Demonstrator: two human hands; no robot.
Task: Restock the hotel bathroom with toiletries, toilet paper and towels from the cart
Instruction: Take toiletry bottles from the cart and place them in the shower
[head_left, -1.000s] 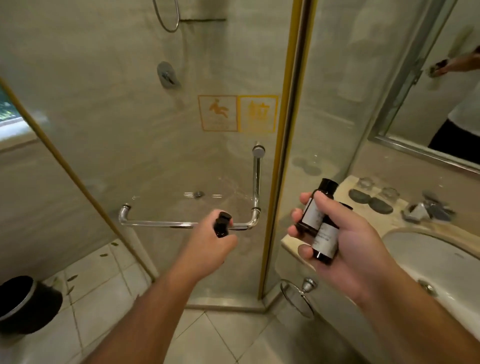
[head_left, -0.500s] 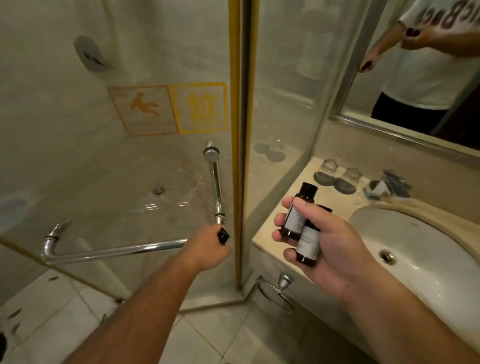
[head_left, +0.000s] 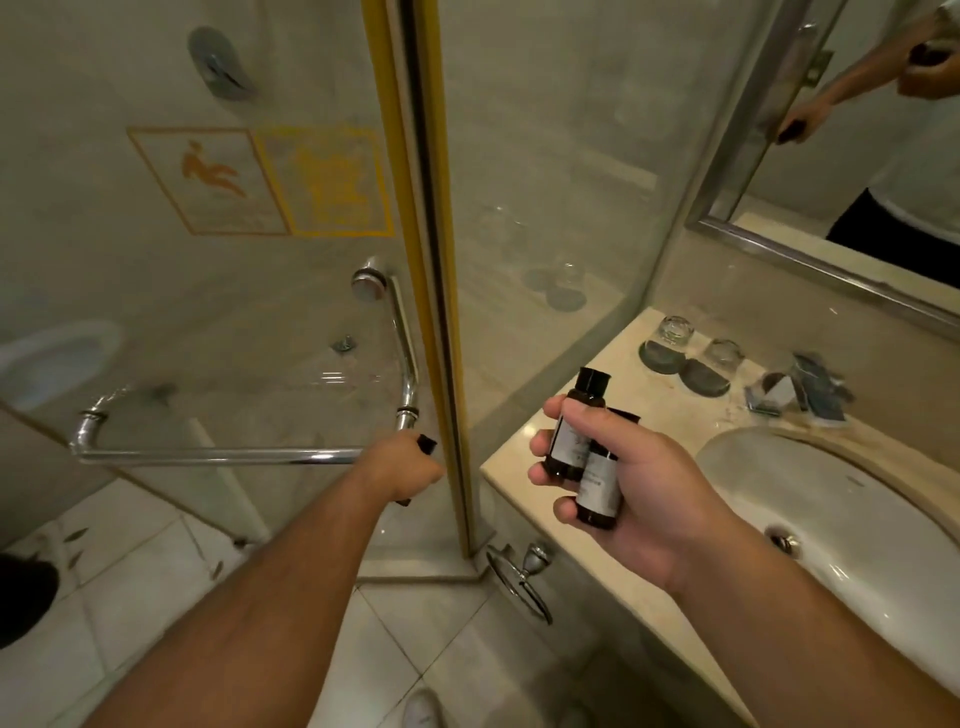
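The clear glass shower door (head_left: 234, 322) with its yellow edge strip fills the left half, and right of the door lies a beige stone counter (head_left: 511, 467) with a white oval sink (head_left: 857, 519) sunk in it. On the door sits a bent chrome tube handle (head_left: 218, 457), and at its corner the left hand (head_left: 402, 467) is curled round a small dark bottle (head_left: 427, 444), black cap poking above the fist. Right of the door, over the counter's near edge, the right hand (head_left: 639, 483) grips two dark brown white-labelled bottles (head_left: 570, 441), touching, caps up
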